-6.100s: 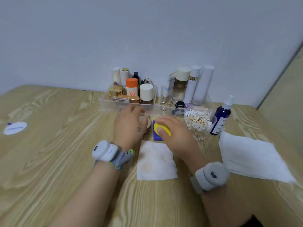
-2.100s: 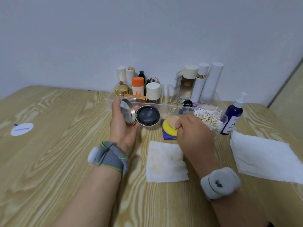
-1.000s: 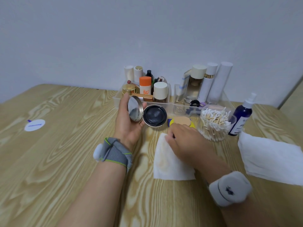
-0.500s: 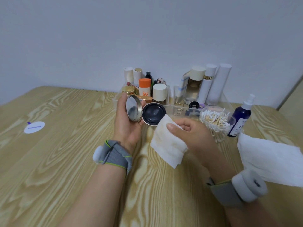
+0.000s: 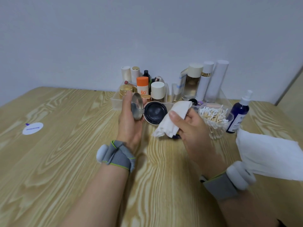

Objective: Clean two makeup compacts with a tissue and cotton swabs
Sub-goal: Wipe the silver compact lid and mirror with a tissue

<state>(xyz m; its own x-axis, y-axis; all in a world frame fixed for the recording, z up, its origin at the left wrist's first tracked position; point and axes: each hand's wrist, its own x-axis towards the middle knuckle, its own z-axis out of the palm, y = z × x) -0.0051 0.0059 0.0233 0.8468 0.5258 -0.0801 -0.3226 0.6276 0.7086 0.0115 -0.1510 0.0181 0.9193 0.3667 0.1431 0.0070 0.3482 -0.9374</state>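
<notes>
Wood-grain table (image 5: 65,161) against a plain pale wall (image 5: 147,30). Open makeup compact (image 5: 155,112) is held just in front of a clear organizer (image 5: 116,102). Lid is edge-on at left, dark base well faces the camera, lid-to-base axis runs left-right. Left hand (image 5: 129,122) grips the lid, fingers curled round it. Right hand (image 5: 191,128) pinches a bunched tissue (image 5: 173,118) between thumb and fingers at the base's right rim. Clear jar (image 5: 230,116) is packed with cotton swabs (image 5: 213,115). The organizer holds upright bottles and jars.
</notes>
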